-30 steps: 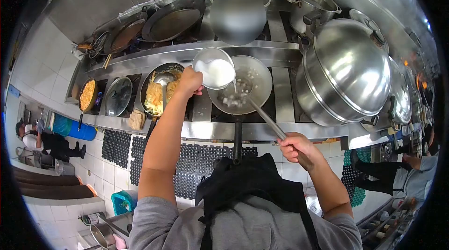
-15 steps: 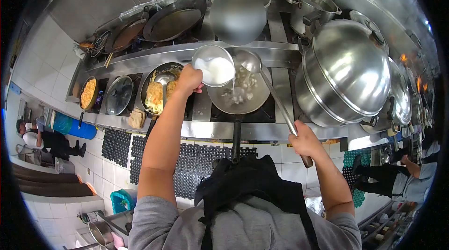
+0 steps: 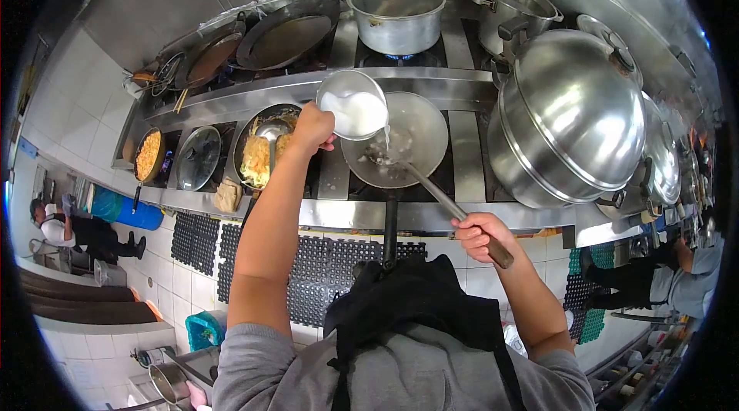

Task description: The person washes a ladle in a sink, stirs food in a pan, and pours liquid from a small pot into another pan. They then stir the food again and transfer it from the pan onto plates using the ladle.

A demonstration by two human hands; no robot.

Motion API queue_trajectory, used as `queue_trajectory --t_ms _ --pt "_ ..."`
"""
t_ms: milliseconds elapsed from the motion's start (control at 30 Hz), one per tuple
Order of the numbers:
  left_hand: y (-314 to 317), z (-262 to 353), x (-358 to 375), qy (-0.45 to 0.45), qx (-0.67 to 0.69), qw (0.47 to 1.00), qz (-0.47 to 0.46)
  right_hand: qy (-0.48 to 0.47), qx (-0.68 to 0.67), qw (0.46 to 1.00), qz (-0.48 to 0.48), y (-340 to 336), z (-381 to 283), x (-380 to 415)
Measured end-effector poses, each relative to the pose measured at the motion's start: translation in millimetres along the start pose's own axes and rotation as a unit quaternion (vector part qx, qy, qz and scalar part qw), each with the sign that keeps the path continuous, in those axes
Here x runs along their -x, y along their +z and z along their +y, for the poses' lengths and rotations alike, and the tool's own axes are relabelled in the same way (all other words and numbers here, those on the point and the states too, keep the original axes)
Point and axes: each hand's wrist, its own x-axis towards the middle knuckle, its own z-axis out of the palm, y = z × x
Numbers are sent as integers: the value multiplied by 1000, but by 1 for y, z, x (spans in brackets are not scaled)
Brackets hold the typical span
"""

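My left hand (image 3: 314,128) grips the rim of a metal bowl (image 3: 353,105) holding white liquid. The bowl tilts to the right, and a thin white stream falls from it into a wok (image 3: 428,130). In my right hand (image 3: 482,235) is the handle of a long ladle (image 3: 445,199), whose head is down in the liquid in the wok. Left of the wok, a pan (image 3: 239,151) holds yellow, noodle-like food (image 3: 255,162) with another ladle resting in it.
A large pot (image 3: 397,18) stands over a blue flame behind the wok. To the right is a big domed steamer (image 3: 573,115). A glass-lidded pan (image 3: 198,158) and a pan of orange food (image 3: 148,155) are at left. One person (image 3: 85,234) stands far left, another (image 3: 662,280) far right.
The right hand has moved left and the ladle head has gone down from above the wok's far rim into its liquid. The large pot behind is now uncovered to view. The white liquid still pours.
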Motion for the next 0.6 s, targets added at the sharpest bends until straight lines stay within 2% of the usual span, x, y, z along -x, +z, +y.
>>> queue_trajectory --t_ms 67,133,167,233,367,400,433,500,533,600 --pt "-2 -4 -5 -2 3 1000 8 -2 23 999 37 6 4 8" --pt "-4 -3 -5 -13 -26 999 -31 -97 243 946 191 35 16 21" --pt "-4 -2 -4 -18 -33 999 -39 -103 274 931 216 35 17 23" --pt "-1 3 1 -23 -43 999 -3 -138 371 885 244 34 18 26" --pt "-1 -2 -9 -7 -63 998 -15 -187 529 769 307 36 15 37" --pt "-2 -6 -16 4 -60 998 -17 -186 518 774 313 37 15 39" --pt "1 0 -13 -17 -64 998 -19 -201 550 741 328 38 13 40" --pt "2 1 -15 -3 -66 997 -26 -222 611 660 376 45 12 39" --pt "2 4 -16 10 -64 998 -24 -226 609 660 377 37 10 36" --pt "4 6 -18 7 -76 997 -8 -279 740 455 410 7 10 15"
